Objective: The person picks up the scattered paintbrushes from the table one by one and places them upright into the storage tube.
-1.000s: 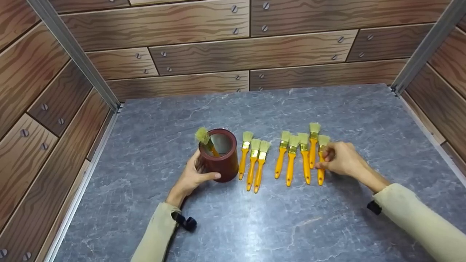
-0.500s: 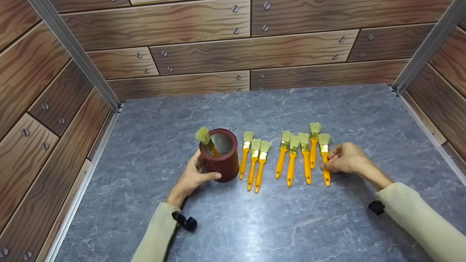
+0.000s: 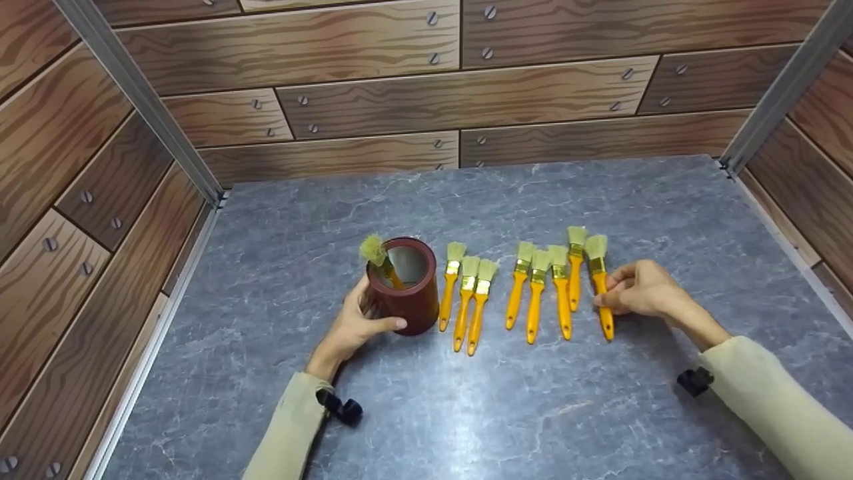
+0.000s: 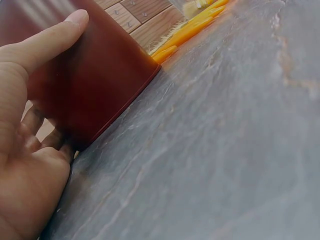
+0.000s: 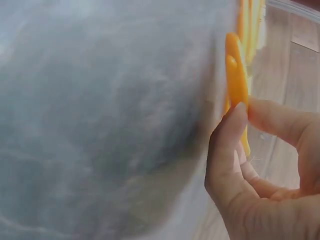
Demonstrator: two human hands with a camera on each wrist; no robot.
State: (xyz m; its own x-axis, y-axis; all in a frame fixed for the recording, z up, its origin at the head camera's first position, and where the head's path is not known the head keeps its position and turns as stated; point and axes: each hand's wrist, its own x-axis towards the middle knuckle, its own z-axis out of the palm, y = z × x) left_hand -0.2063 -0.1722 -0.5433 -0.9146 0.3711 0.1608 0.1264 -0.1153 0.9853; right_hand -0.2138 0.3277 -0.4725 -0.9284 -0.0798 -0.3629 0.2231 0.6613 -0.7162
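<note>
In the head view my left hand [image 3: 350,325] holds a dark red cylindrical cup [image 3: 418,310] from its left side, thumb across the front. The cup stands on the table, and a paintbrush [image 3: 374,249] leans inside it, bristles up over the rim. My right hand [image 3: 643,290] pinches the orange handle of another paintbrush [image 3: 598,252] between thumb and fingers, at the right end of the row. The right wrist view shows that handle [image 5: 235,70] close up, raised at its end. Up close in the left wrist view, the thumb [image 4: 55,40] lies on the cup's wall.
Three paintbrushes [image 3: 462,301] lie just right of the cup. Several more paintbrushes [image 3: 535,300] lie between those and my right hand, bristles pointing away. The grey marbled table [image 3: 506,407] is bordered by wood-patterned walls [image 3: 373,107] at the back and sides.
My right hand has drawn the pinched paintbrush slightly to the right, apart from its neighbours, and its bristle end has risen a little. The left hand and cup have stayed put.
</note>
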